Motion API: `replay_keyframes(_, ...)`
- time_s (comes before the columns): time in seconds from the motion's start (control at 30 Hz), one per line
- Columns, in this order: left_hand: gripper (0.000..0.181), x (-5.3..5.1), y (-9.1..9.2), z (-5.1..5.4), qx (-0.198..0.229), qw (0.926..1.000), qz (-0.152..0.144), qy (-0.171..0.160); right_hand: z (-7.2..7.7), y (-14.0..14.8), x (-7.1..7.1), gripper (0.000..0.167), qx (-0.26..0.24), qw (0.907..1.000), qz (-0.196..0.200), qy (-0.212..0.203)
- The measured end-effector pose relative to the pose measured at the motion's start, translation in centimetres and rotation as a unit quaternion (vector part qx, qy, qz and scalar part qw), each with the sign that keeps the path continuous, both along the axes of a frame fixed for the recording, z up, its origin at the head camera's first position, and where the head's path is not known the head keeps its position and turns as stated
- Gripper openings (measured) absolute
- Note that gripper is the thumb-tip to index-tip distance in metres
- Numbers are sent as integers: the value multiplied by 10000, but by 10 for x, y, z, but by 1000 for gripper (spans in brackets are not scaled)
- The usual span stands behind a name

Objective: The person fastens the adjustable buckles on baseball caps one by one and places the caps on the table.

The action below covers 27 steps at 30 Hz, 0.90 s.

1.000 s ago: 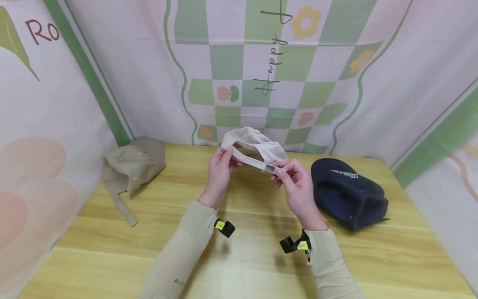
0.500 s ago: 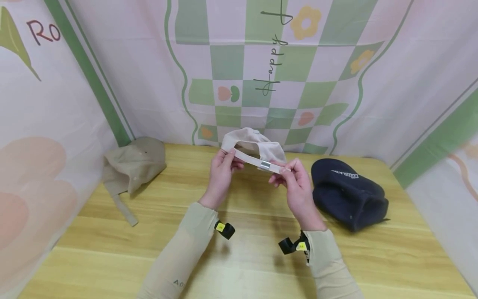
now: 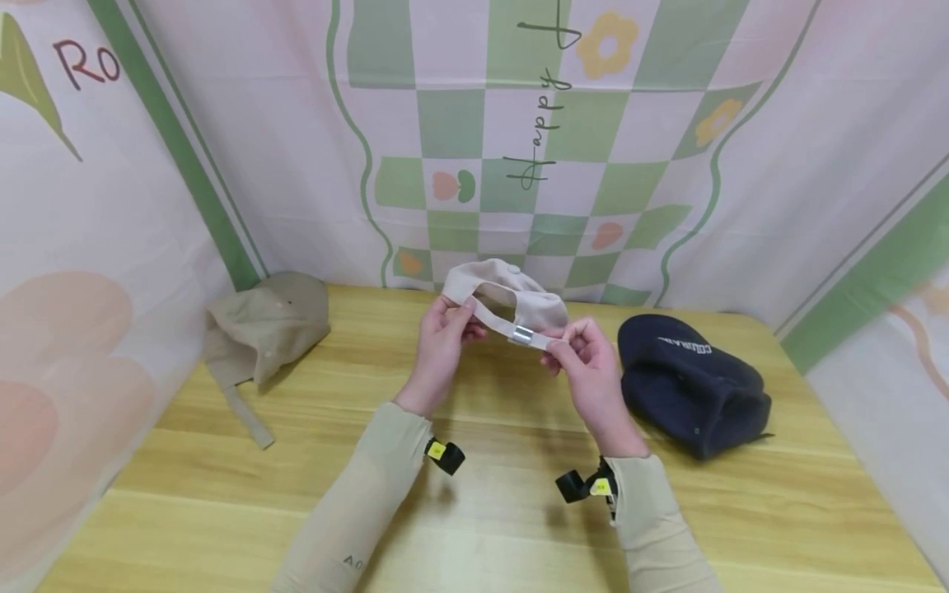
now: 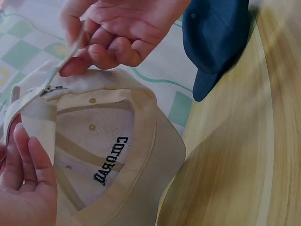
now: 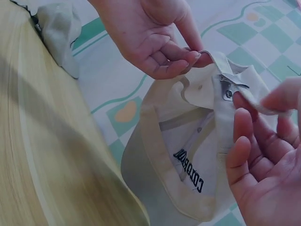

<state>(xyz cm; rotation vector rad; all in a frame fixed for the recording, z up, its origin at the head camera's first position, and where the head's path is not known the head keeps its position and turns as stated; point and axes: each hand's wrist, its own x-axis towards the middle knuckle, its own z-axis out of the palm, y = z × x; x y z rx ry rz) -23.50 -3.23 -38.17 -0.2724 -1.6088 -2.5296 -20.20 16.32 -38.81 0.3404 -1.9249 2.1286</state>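
- Apparently, the step in hand is working the back closure of a cream baseball cap (image 3: pixel 482 273): its strap (image 3: pixel 491 319) runs through a metal buckle (image 3: pixel 522 334) between the hands, closer to the right one.
- The left hand (image 3: pixel 436 342) pinches the strap near its left end, beside the back opening; the right hand (image 3: pixel 593 366) pinches it beyond the buckle, between thumb and fingers.
- The next move likely calls for firm pinches on both sides while strap or buckle slides; slack there could fold or twist.
- The cap is at the far part of the counter (image 3: pixel 474 527), between a khaki cap (image 3: pixel 278 325) at left and a navy cap (image 3: pixel 689 387) at right; whether it touches the counter I cannot tell.
- Its strap side faces the person; the brim (image 4: pixel 167 155) seems turned downward, on the counter side. The strap's long axis runs crosswise, hand to hand, its right end slightly nearer the person.
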Motion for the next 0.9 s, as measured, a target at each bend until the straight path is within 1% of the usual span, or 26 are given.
replay_keyframes(0.13,5,1,0,1,-78,9999,-57,29,-2,0,-3,20,273,9995,8,-123)
replay_keyframes(0.27,5,1,1,1,-82,9999,-99,30,-4,2,-4,24,685,9975,22,-187)
replay_keyframes(0.4,5,2,3,1,-72,9999,-138,11,-4,4,-5,22,1045,9944,-53,-167)
replay_keyframes(0.53,6,1,4,1,-47,9998,-182,1,-3,5,-5,19,1443,9890,-183,-254)
replay_keyframes(0.63,7,1,5,1,-47,9998,-186,0,-2,5,-5,18,1647,9856,-226,-322)
replay_keyframes(0.73,8,1,5,2,-35,9998,-192,-10,-1,4,-4,16,1645,9855,-238,-338)
replay_keyframes(0.9,15,3,5,3,57,9996,-209,-154,-1,3,-4,15,1367,9900,-123,-321)
